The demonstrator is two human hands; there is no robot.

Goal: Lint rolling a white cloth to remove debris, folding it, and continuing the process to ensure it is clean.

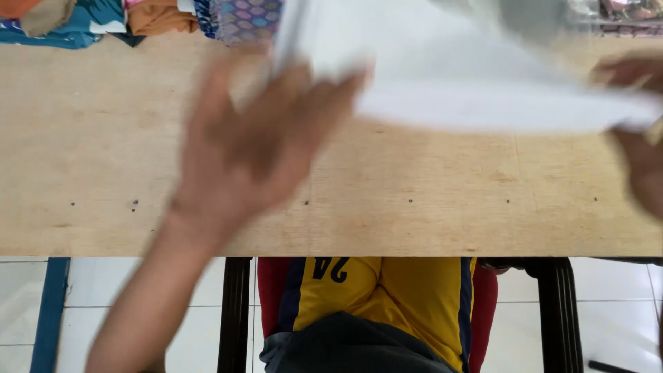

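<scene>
White cloth going down on the worktop

White cloth (476,83) is lying at about 1 o'clock on the wooden worktop (103,173), and it is looking blurry. It is partly spread out, but its near edge is lifting and not lying flat, so the smoothing looks only partly done. The left hand (252,148) is reaching up from 7 o'clock with its fingers spread wide, and its fingertips are touching the cloth's left corner. It is not gripping anything. The right hand (639,131) is sitting at 3 o'clock at the cloth's right tip and seems to be pinching it, though it is too blurry to be sure. The cloth is looking thin, soft and smooth. The worktop is looking hard, flat and pale, with tiny dark dots. Bright folded fabrics (159,17) are piling up at 11 o'clock.
</scene>
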